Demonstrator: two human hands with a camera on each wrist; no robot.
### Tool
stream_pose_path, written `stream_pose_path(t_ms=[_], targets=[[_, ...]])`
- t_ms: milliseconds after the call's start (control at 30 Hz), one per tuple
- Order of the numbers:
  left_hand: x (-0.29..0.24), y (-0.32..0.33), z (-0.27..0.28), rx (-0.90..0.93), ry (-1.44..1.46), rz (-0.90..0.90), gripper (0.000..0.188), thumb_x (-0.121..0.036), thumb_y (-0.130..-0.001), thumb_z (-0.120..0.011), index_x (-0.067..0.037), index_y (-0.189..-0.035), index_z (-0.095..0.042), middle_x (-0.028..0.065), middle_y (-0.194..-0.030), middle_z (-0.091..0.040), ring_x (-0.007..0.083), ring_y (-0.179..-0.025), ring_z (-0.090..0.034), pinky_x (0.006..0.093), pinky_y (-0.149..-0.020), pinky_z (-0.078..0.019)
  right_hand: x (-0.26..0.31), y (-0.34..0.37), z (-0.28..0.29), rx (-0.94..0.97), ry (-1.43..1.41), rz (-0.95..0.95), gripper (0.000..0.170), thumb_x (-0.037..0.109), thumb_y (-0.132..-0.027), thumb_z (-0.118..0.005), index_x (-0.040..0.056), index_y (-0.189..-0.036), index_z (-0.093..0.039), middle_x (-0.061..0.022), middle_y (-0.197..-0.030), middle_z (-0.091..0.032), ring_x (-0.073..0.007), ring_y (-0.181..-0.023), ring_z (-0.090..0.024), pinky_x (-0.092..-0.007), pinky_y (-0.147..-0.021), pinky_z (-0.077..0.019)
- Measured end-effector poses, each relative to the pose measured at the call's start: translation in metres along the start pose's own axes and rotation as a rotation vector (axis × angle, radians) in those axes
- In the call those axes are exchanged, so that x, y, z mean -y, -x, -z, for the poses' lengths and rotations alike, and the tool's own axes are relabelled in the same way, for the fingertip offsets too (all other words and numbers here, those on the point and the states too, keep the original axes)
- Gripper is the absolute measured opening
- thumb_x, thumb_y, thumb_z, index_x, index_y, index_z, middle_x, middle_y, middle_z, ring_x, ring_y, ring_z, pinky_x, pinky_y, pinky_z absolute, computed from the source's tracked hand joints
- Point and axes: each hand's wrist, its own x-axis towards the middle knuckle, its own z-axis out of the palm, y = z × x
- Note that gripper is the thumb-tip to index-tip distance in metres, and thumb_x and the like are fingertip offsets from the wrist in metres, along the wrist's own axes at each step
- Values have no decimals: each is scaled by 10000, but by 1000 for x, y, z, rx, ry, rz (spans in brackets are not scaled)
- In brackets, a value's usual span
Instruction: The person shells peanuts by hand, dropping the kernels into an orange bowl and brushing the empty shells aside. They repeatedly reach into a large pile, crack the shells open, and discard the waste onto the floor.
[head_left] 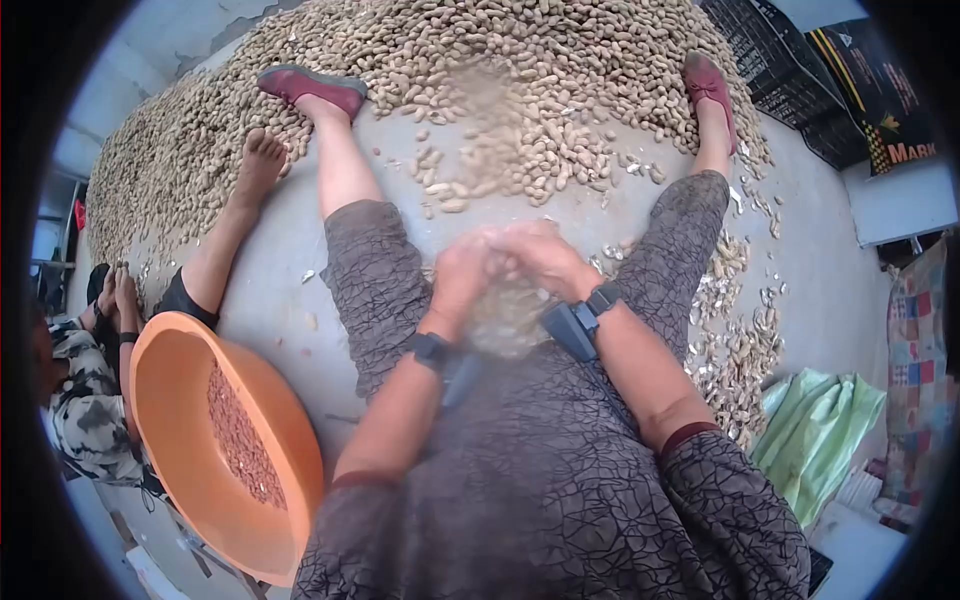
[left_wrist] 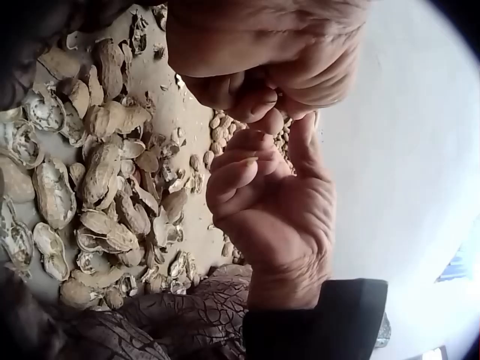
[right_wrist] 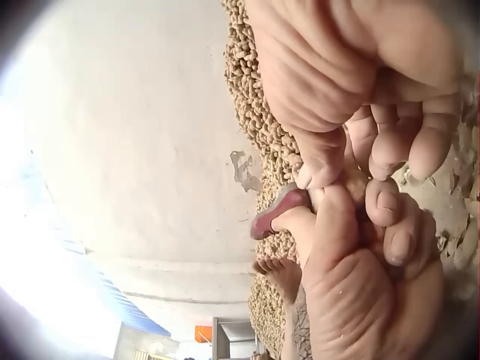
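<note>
With legs point(head_left: 375, 265) spread before heaped peanuts point(head_left: 620, 65), a person point(head_left: 540, 480) brings curled left hand point(head_left: 462, 278) and right hand point(head_left: 548, 255) together over the lap, seemingly for steady fingertip control, though I cannot tell whether they pinch anything.

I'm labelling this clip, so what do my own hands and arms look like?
Your left hand and right hand are bare. Each wrist wears a dark strap with a boxy device. The sleeves, greyish with a black crackle pattern, end around the elbows in dark red cuffs.
</note>
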Motion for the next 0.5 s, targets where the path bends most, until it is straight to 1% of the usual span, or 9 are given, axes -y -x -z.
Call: stream_pose_path(t_ms=[67,100,167,200,267,300,367,400,500], targets=[[-26,2,-2,-122,489,252,261,-230,-938,-466,-72,-1076,-620,-53,-650,-503,25,-505,-379,160,-462,-308,6,-2,-1,5,-65,-35,181,219,-873,-628,42,-843,-652,-22,-721,-647,-62,-613,-560,-188,-565,-443],[-27,17,8,-125,474,286,261,-230,-938,-466,-72,-1076,-620,-53,-650,-503,25,-505,-379,160,-462,-308,-1,0,-16,14,-92,-58,181,219,-873,-628,42,-843,-652,-22,-721,-647,-62,-613,-560,-188,-565,-443],[-28,14,6,-149,512,252,246,-216,-936,-454,-68,-1015,-635,-57,-655,-502,17,-517,-387,162,-468,-315,4,-3,-15,-15,-105,-88,159,192,-866,-630,38,-829,-649,-27,-719,-644,-67,-599,-558,-195,-521,-432],[-30,11,4,-150,520,249,246,-216,-936,-454,-68,-1015,-635,-57,-655,-502,17,-517,-387,162,-468,-315,8,-5,-16,-18,-97,-88,159,192,-866,-630,38,-829,-649,-27,-719,-644,-67,-599,-558,-195,-521,-432],[-33,10,5,-225,461,272,229,-169,-919,-446,-60,-973,-640,-52,-659,-511,14,-539,-404,166,-478,-326,10,-9,-26,-72,-107,-29,196,175,-887,-581,37,-749,-600,-5,-605,-554,-64,-478,-484,-185,-411,-389],[-32,9,5,-228,461,275,229,-169,-919,-446,-60,-973,-640,-52,-659,-511,14,-539,-404,166,-478,-326,8,-11,-29,-70,-107,-33,196,175,-887,-581,37,-749,-600,-5,-605,-554,-64,-478,-484,-185,-411,-389],[-28,7,3,-308,555,278,188,-142,-870,-492,-6,-828,-616,6,-713,-582,68,-623,-511,221,-535,-419,2,-13,-33,-134,-138,21,179,128,-879,-565,25,-734,-586,-19,-601,-546,-69,-483,-494,-185,-403,-387],[-28,7,2,-310,556,284,188,-142,-870,-492,-6,-828,-616,6,-713,-582,68,-623,-511,221,-535,-419,-2,-13,-35,-134,-139,15,179,128,-879,-565,25,-734,-586,-19,-601,-546,-69,-483,-494,-185,-403,-387],[-31,8,2,-326,589,283,184,-126,-864,-491,2,-819,-616,19,-713,-587,73,-628,-521,227,-537,-427,-8,-12,-39,-211,-157,36,146,114,-878,-549,24,-769,-589,-19,-618,-549,-68,-502,-507,-177,-403,-389]])
